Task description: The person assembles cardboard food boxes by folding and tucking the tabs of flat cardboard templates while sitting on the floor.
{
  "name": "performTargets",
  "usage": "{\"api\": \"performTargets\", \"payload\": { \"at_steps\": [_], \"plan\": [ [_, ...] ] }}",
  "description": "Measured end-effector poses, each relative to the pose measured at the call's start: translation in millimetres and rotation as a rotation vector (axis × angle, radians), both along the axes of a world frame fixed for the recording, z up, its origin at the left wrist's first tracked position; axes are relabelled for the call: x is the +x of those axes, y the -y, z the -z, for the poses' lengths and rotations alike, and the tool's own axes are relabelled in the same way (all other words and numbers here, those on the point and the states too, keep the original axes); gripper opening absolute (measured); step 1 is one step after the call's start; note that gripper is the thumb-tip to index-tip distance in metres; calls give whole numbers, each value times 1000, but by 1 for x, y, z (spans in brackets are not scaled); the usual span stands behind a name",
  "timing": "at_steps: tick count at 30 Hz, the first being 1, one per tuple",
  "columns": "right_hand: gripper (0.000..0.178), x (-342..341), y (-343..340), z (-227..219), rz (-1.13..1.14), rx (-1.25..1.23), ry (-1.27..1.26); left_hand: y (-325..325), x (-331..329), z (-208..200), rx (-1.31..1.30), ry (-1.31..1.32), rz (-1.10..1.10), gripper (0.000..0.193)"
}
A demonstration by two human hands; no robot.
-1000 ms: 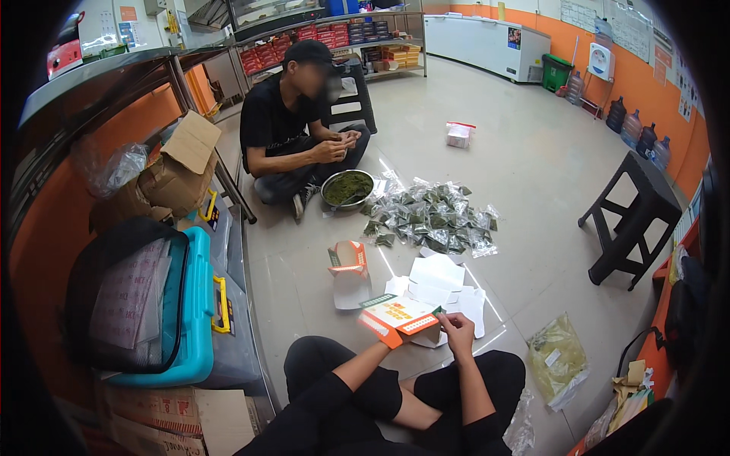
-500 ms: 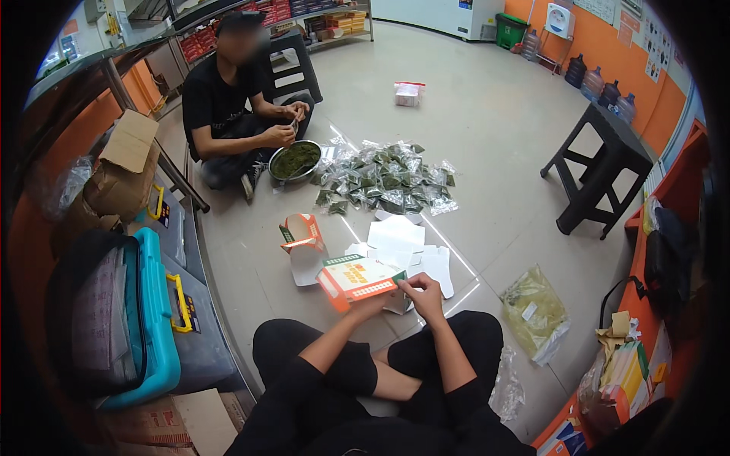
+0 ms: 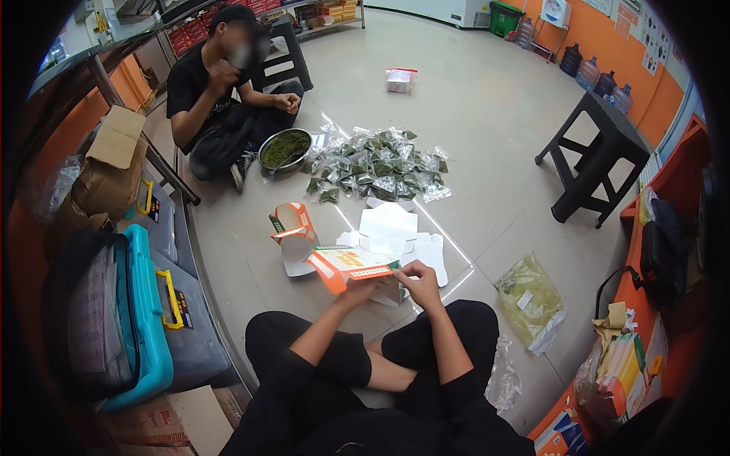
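Observation:
I hold a partly folded orange, white and green cardboard box (image 3: 356, 260) above my crossed legs. My left hand (image 3: 357, 292) grips it from below, its fingers mostly hidden under the card. At the box's right end, my right hand (image 3: 420, 284) pinches the green edge between thumb and fingers. Just beyond lie flat white box blanks (image 3: 389, 222) on the floor. To their left stands another orange and white box (image 3: 293, 228), folded up with its end open.
A heap of small clear bags with green contents (image 3: 380, 167) lies farther off. Beside it, a person (image 3: 220, 99) sits by a metal bowl (image 3: 285, 150) of green stuff. A black stool (image 3: 597, 156) and yellowish plastic bag (image 3: 531, 300) are at right, lidded bins (image 3: 152, 304) at left.
The box in my hands has tilted so its printed top shows more edge-on. The other person has raised one hand from near the bowl to the face. My view has shifted slightly.

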State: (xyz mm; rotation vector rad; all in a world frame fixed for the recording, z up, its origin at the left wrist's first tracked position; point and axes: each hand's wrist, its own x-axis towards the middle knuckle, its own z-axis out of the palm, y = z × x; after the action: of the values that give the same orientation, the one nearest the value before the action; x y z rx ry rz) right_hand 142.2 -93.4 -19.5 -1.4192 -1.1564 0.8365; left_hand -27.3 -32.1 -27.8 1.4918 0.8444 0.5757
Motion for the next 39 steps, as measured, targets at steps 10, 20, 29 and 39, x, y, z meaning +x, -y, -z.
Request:
{"api": "performTargets", "payload": {
  "at_steps": [10,20,29,39],
  "plan": [
    [22,-7,6,-17,-13,-4,104,-7,-10,26,448,-91,-50,20],
    [13,-20,7,-17,80,29,135,0,1,8,292,-228,9,28],
    [15,-13,12,-14,100,57,292,10,7,0,172,-274,130,25],
    [21,-16,6,15,72,57,417,4,5,38,125,-95,156,16]
  ]
}}
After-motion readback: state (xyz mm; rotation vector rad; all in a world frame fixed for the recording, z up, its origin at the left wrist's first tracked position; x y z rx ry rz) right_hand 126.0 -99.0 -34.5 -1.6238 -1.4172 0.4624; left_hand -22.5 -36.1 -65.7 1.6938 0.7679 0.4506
